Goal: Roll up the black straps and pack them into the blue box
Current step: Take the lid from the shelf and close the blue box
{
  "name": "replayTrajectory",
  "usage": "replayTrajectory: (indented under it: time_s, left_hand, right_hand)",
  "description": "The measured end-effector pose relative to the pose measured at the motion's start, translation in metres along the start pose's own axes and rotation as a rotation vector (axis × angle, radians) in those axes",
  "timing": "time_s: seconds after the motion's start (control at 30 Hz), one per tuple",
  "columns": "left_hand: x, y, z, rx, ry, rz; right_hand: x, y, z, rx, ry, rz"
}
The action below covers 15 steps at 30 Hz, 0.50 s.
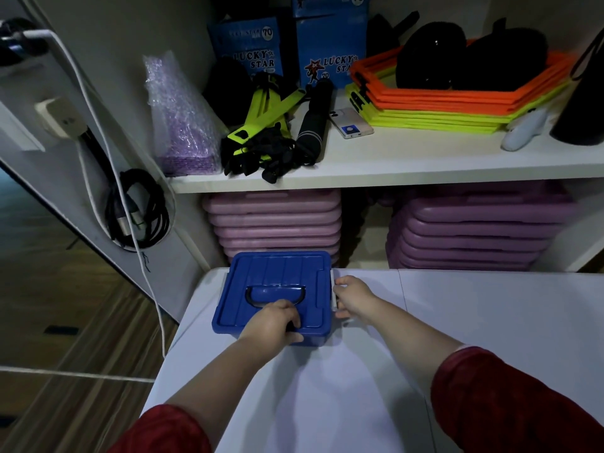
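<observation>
Here, one blue box (pixel 274 289), lid on, at the table's (pixel 457 322) far left edge.
Left hand (pixel 273 322) fingers curled around the lid handle (pixel 276 293); right hand (pixel 351 297) fingers pinch the right-side latch (pixel 334 291).

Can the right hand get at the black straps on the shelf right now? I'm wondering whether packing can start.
Probably not yet: the right hand grips the blue box's side latch, well short of the black straps.
</observation>
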State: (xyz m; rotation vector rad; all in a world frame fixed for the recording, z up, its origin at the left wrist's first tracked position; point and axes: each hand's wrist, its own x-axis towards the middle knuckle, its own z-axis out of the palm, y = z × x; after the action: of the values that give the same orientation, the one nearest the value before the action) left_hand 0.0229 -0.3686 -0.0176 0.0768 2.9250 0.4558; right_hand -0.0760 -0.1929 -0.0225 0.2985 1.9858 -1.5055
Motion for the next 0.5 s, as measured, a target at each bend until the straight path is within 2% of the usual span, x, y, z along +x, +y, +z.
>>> replayTrajectory:
  time_s: [0.13,0.23,0.37,0.43,0.5]
  left_hand:
    - [0.000,-0.007,-0.010,-0.094,0.024,-0.013]
    - [0.004,-0.032,-0.018,-0.092,0.148,-0.075]
    - [0.007,-0.079,-0.033,-0.195,0.335,-0.383]
    - [0.007,-0.097,-0.040,-0.397,0.341,-0.604]
    - [0.007,-0.114,-0.041,-0.701,0.275,-0.773]
  right_hand:
    - [0.005,0.005,0.000,0.143,-0.046,0.091]
    - [0.009,0.009,-0.002,0.377,-0.085,0.197]
    - [0.013,0.013,-0.001,0.517,-0.101,0.279]
    - [0.015,0.016,0.001,0.569,-0.118,0.309]
    - [0.016,0.019,0.003,0.606,-0.132,0.315]
